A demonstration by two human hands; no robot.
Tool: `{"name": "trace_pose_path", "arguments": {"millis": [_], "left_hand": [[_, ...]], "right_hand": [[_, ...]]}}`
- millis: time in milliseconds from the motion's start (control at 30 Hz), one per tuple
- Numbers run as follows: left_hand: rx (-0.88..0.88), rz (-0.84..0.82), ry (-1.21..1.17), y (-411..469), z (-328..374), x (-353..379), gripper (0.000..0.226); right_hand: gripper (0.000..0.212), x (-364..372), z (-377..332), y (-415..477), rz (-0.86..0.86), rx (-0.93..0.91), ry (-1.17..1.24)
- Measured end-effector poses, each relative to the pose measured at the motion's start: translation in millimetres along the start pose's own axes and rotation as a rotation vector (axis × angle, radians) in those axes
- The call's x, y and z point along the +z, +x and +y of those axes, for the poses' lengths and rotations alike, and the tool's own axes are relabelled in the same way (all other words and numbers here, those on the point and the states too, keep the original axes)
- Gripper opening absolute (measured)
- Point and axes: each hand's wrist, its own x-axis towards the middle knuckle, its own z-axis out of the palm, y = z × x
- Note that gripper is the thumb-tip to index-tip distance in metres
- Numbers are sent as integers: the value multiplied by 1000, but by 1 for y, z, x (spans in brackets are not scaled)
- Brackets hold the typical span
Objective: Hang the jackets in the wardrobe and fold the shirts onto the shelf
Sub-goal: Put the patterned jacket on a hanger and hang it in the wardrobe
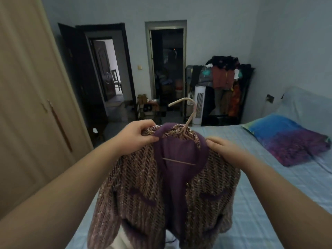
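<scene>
A person's left hand (137, 136) and right hand (224, 150) each grip a shoulder of a brown-and-pink tweed jacket with purple lining (143, 186). It hangs on a pale hooked hanger (179, 101), held up over a bed with a light-blue checked sheet (260, 194). Closed beige wardrobe doors (27, 105) stand at left.

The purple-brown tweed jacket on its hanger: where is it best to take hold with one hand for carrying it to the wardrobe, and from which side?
Grip the pale thin hanger at its neck, just below the hook, coming from above. It stands clear above the collar of the purple-brown tweed jacket, whose shoulders the left hand and right hand pinch, so the weight should hang balanced.
</scene>
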Motion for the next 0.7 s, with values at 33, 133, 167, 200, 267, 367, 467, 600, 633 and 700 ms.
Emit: {"name": "trace_pose_path", "arguments": {"millis": [33,133,167,200,267,367,467,600,633,700], "left_hand": [[-6,-18,1,-4,4,-7,13],[-77,-105,26,-17,6,-29,12],[-96,-131,57,-21,5,-34,13],[-113,-142,102,-26,3,-38,13],[-161,-129,202,-34,0,-43,13],[-197,27,328,-46,-7,-53,9],[-182,233,324,-64,-12,-70,8],[-181,276,272,-91,-25,-87,9],[-185,276,226,-98,-27,-91,10],[-196,312,155,-116,-30,-103,13]], "right_hand": [[22,-2,-5,0,-67,14,-4],[23,1,-26,7,16,-139,-131],[21,6,-32,10,121,-201,-147],[18,12,-39,12,237,-271,-121],[16,27,-48,16,466,-460,-55],[20,52,-62,29,562,-595,-140],[36,74,-70,49,285,-419,-451],[64,93,-94,55,133,-377,-503],[64,100,-103,54,133,-414,-433],[50,116,-124,51,35,-436,-301]]}}
